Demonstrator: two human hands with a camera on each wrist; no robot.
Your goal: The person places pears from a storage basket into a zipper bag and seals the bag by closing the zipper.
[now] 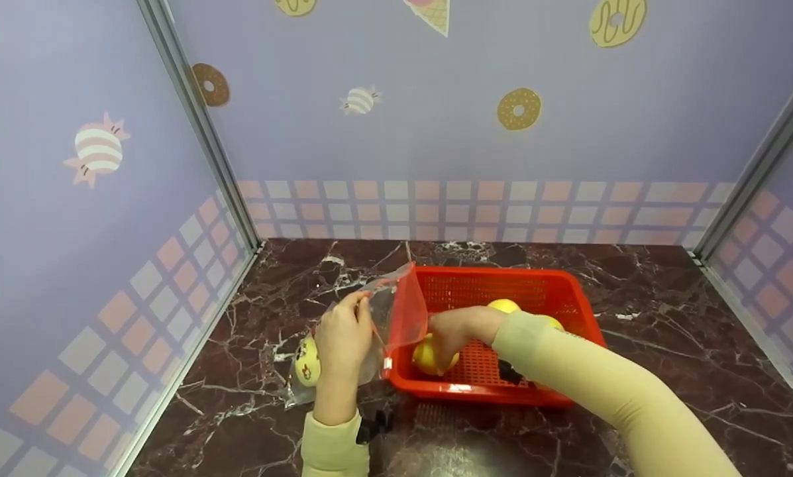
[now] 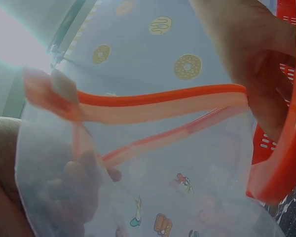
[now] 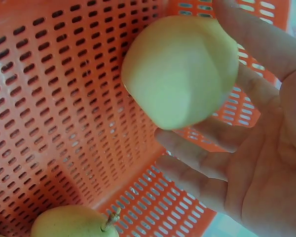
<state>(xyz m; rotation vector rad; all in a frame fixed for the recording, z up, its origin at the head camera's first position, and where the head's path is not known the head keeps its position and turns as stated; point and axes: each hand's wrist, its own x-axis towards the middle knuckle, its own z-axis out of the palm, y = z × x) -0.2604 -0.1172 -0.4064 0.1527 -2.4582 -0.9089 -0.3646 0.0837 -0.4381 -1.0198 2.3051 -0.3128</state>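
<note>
My left hand [image 1: 344, 334] pinches the mouth of a clear zip bag [image 1: 409, 315] with a reddish band along its opening. In the left wrist view the bag [image 2: 163, 192] has its mouth spread apart, with small printed pictures on its side. A pale yellow-green round thing [image 1: 308, 363] shows through the bag, left of that hand. My right hand [image 1: 459, 326] reaches into the red basket [image 1: 489, 392] and grips a yellow pear [image 1: 425, 358] near the basket's left end. Up close, the thumb lies on top of the pear [image 3: 180, 74], with fingers behind and below it.
More yellow pears [image 1: 504, 305] lie in the basket, partly hidden by the right arm; one pear [image 3: 74, 222] shows its stem. The bag overlaps the basket's left rim. The dark marbled table [image 1: 674, 371] is enclosed by patterned walls [image 1: 436, 132].
</note>
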